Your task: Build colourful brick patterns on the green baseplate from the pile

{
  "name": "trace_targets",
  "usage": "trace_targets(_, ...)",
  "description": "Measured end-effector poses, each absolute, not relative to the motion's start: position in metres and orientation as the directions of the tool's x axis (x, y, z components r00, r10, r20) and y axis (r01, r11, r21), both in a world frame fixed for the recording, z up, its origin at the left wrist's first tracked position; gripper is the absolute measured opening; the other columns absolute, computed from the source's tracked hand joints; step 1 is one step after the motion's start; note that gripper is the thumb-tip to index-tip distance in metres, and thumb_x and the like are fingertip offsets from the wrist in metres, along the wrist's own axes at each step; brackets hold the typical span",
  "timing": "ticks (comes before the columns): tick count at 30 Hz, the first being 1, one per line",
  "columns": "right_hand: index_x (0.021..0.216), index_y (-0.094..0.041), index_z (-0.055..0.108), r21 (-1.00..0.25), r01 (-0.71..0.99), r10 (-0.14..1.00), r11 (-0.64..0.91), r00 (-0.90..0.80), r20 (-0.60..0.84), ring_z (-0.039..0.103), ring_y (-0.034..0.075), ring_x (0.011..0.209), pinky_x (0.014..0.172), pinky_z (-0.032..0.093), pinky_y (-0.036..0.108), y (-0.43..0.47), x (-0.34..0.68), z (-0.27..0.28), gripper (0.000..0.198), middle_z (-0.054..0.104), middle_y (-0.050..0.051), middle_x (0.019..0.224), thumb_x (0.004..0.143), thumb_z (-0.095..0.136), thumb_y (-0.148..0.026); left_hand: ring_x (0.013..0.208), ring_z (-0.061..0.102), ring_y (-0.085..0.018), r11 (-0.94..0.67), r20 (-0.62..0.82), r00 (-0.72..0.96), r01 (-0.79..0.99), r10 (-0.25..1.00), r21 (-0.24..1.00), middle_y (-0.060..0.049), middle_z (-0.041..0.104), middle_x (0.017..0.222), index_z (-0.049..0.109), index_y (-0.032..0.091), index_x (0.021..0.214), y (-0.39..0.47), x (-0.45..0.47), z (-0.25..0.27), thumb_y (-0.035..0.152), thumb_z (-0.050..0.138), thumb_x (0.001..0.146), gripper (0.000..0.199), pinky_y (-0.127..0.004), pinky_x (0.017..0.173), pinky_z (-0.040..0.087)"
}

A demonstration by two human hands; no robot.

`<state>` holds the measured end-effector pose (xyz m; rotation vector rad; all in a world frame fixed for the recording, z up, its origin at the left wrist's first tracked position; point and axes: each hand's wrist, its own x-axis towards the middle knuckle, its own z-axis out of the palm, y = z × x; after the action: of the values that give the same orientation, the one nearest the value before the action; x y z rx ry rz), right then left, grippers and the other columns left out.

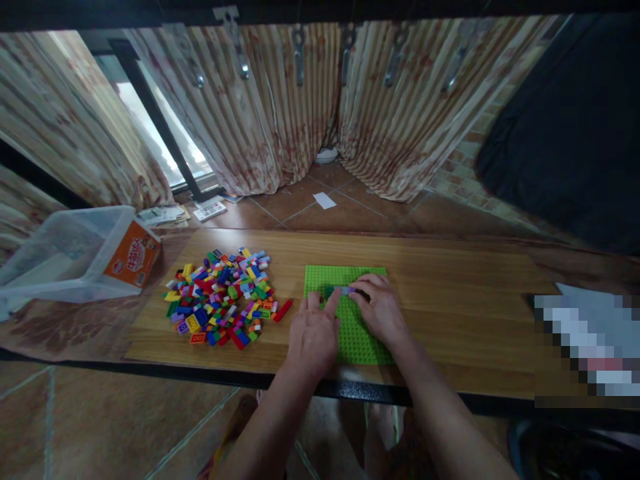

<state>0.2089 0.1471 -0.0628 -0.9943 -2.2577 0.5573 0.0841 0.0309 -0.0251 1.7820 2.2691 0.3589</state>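
A bright green studded baseplate [360, 340] lies on the wooden board in front of me. Across its upper half runs a short row of toy bricks [345, 291], dark green at the left, then pale blue and purple. My left hand [315, 333] rests at the plate's left edge, fingers apart and stretched forward, the index fingertip against the row. At the row's right end, the thumb and fingers of my right hand [384, 312] close on a dark toy brick [362, 293], partly hidden by them. Whether that brick is attached I cannot tell.
A heap of mixed coloured bricks [220, 297] spreads to the left, with a red brick [283, 311] at its near right. Farther left stands a clear plastic bin [95, 253] with an orange label. Papers [585, 290] lie at the far right; the board's dark front edge [360, 390] is close to me.
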Motion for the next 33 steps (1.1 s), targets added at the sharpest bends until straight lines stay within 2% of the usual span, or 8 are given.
trace_targets(4, 0.084, -0.021, 0.070, -0.588, 0.493, 0.758, 0.641, -0.526, 0.385, 0.054, 0.023, 0.095, 0.087, 0.044, 0.041, 0.145, 0.210, -0.062, 0.015, 0.063, 0.007, 0.094, 0.084, 0.057, -0.029, 0.102, 0.054, -0.027, 0.256, -0.069, -0.247, 0.910, 0.967, 0.327, -0.010, 0.050, 0.116, 0.038, 0.031, 0.140, 0.034, 0.090, -0.023, 0.033, 0.046, 0.089, 0.051, -0.040, 0.087, 0.046)
trace_targets(9, 0.086, -0.021, 0.069, -0.648, 0.471, 0.791, 0.598, -0.476, 0.384, 0.056, 0.022, 0.095, 0.087, 0.045, 0.039, 0.145, 0.211, -0.060, 0.014, 0.065, 0.007, 0.095, 0.084, 0.058, -0.029, 0.104, 0.055, -0.027, 0.239, -0.029, -0.247, 0.895, 0.969, 0.376, -0.011, 0.050, 0.120, 0.040, 0.029, 0.139, 0.031, 0.089, -0.024, 0.034, 0.046, 0.089, 0.051, -0.040, 0.089, 0.046)
trace_targets(13, 0.089, -0.022, 0.069, -0.712, 0.432, 0.816, 0.554, -0.449, 0.364, 0.059, 0.021, 0.092, 0.087, 0.046, 0.038, 0.143, 0.213, -0.053, 0.015, 0.067, 0.005, 0.093, 0.083, 0.059, -0.031, 0.107, 0.057, -0.023, 0.245, -0.021, -0.271, 0.829, 0.962, 0.502, -0.010, 0.053, 0.123, 0.041, 0.023, 0.138, 0.029, 0.080, -0.024, 0.026, 0.045, 0.089, 0.049, -0.035, 0.092, 0.046)
trace_targets(18, 0.091, -0.023, 0.069, -0.761, 0.383, 0.800, 0.524, -0.527, 0.287, 0.062, 0.019, 0.087, 0.082, 0.047, 0.034, 0.123, 0.204, -0.040, 0.016, 0.068, 0.004, 0.091, 0.084, 0.057, -0.030, 0.107, 0.060, -0.020, 0.280, -0.058, -0.324, 0.700, 0.944, 0.657, -0.011, 0.060, 0.120, 0.044, 0.016, 0.134, 0.029, 0.066, -0.020, 0.012, 0.045, 0.084, 0.050, -0.032, 0.094, 0.046)
trace_targets(27, 0.084, -0.022, 0.066, -0.658, 0.470, 0.770, 0.589, -0.573, 0.280, 0.061, 0.019, 0.083, 0.077, 0.046, 0.033, 0.100, 0.187, -0.050, 0.009, 0.068, 0.003, 0.084, 0.082, 0.057, -0.022, 0.099, 0.065, -0.019, 0.284, -0.075, -0.347, 0.603, 0.935, 0.746, -0.008, 0.067, 0.114, 0.045, 0.016, 0.134, 0.026, 0.063, -0.019, 0.007, 0.046, 0.082, 0.053, -0.032, 0.092, 0.049)
trace_targets(33, 0.082, -0.022, 0.065, -0.643, 0.470, 0.768, 0.605, -0.557, 0.317, 0.060, 0.019, 0.082, 0.077, 0.044, 0.032, 0.102, 0.184, -0.054, 0.007, 0.067, 0.004, 0.085, 0.082, 0.058, -0.023, 0.097, 0.066, -0.017, 0.276, -0.075, -0.343, 0.587, 0.936, 0.761, -0.007, 0.068, 0.113, 0.045, 0.016, 0.134, 0.026, 0.063, -0.019, 0.006, 0.047, 0.082, 0.053, -0.030, 0.092, 0.049)
